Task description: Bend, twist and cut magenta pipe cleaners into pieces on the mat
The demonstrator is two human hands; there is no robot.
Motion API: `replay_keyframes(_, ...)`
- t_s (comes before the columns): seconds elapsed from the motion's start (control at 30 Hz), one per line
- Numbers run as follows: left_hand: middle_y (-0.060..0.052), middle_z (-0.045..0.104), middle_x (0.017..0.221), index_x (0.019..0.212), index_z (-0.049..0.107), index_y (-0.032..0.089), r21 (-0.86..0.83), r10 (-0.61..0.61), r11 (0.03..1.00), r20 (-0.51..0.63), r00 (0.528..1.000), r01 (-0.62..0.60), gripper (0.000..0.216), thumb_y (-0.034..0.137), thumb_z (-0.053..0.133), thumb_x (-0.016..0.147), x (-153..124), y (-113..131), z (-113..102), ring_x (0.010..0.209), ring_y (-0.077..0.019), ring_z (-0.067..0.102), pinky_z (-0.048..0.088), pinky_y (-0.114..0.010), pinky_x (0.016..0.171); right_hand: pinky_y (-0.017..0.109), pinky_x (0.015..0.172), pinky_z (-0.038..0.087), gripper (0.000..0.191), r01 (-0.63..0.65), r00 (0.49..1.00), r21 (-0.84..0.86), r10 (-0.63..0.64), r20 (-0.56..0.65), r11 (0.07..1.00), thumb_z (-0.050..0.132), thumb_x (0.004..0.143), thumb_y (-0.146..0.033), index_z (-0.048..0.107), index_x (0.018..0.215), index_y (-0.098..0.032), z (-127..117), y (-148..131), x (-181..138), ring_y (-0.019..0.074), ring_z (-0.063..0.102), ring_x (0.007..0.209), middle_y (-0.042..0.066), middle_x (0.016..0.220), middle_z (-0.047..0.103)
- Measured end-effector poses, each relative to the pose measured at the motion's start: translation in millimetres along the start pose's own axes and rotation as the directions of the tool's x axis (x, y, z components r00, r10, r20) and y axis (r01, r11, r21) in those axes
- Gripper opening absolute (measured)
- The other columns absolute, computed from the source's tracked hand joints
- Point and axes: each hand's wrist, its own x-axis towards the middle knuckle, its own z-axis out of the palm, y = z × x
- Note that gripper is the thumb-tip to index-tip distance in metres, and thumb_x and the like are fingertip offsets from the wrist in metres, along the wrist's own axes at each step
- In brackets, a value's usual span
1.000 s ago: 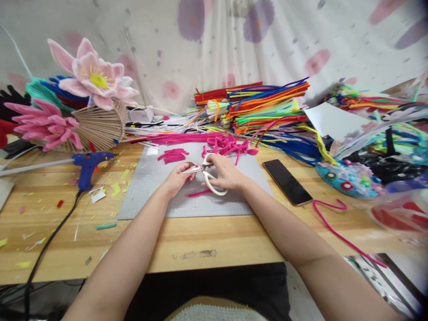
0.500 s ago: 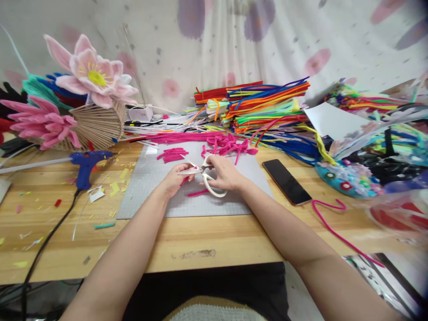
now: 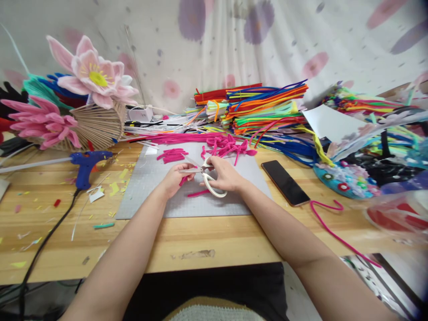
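Note:
Over the grey cutting mat (image 3: 147, 196) my left hand (image 3: 175, 178) pinches a short magenta pipe cleaner piece (image 3: 183, 180). My right hand (image 3: 225, 174) grips white-handled scissors (image 3: 204, 174), whose blades point left toward my left fingers and lie across the magenta piece. A longer end of magenta pipe cleaner (image 3: 199, 193) rests on the mat under the scissor handles. Cut magenta pieces (image 3: 172, 155) and a heap of bent magenta pieces (image 3: 230, 146) lie just beyond my hands.
A black phone (image 3: 285, 182) lies right of the mat, with a long magenta pipe cleaner (image 3: 329, 223) beyond it. A blue glue gun (image 3: 87, 163) and paper scraps sit to the left. Stacked coloured pipe cleaners (image 3: 264, 107) and pink pipe-cleaner flowers (image 3: 93, 78) line the back.
The scissor blades opened slightly and now point at the magenta piece, which shows more below my left fingers. Both hands stayed in place over the mat.

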Motion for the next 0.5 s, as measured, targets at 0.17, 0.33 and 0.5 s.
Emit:
replay_keyframes(0.17, 0.001, 0.050, 0.047, 0.059, 0.058, 0.014, 0.014, -0.015, 1.000, -0.027, 1.000, 0.015, 0.011, 0.021, 0.064, 0.054, 0.3, -2.9, -2.3, 0.046, -0.0077, 0.040, 0.029, -0.024, 0.050, 0.033, 0.067, 0.037, 0.043, 0.008, 1.000, -0.004, -0.008, 0.010, 1.000, 0.064, 0.063, -0.048, 0.043, 0.086, -0.018, -0.5, -1.1, -0.2, 0.0200, 0.050, 0.073, 0.007, 0.085, 0.056)
replay_keyframes(0.33, 0.001, 0.049, 0.044, 0.057, 0.056, 0.014, 0.078, 0.031, 0.997, -0.049, 0.998, -0.027, 0.012, 0.024, 0.063, 0.056, 0.4, -3.0, -2.7, 0.044, -0.0076, 0.039, 0.027, -0.023, 0.049, 0.032, 0.067, 0.037, 0.041, 0.020, 0.999, 0.020, -0.021, 0.029, 1.000, 0.063, 0.065, -0.049, 0.043, 0.084, -0.018, -1.7, -3.2, 0.2, 0.0185, 0.049, 0.072, 0.007, 0.084, 0.055)
replay_keyframes(0.5, 0.002, 0.049, 0.041, 0.057, 0.056, 0.014, 0.069, 0.015, 0.998, -0.048, 0.999, -0.012, 0.011, 0.023, 0.063, 0.053, 0.9, -1.5, -0.5, 0.042, -0.0076, 0.039, 0.029, -0.023, 0.050, 0.029, 0.064, 0.036, 0.036, -0.001, 1.000, 0.026, 0.000, 0.027, 1.000, 0.060, 0.068, -0.044, 0.041, 0.083, -0.018, -0.8, -3.3, 0.1, 0.0162, 0.047, 0.070, 0.005, 0.082, 0.054)
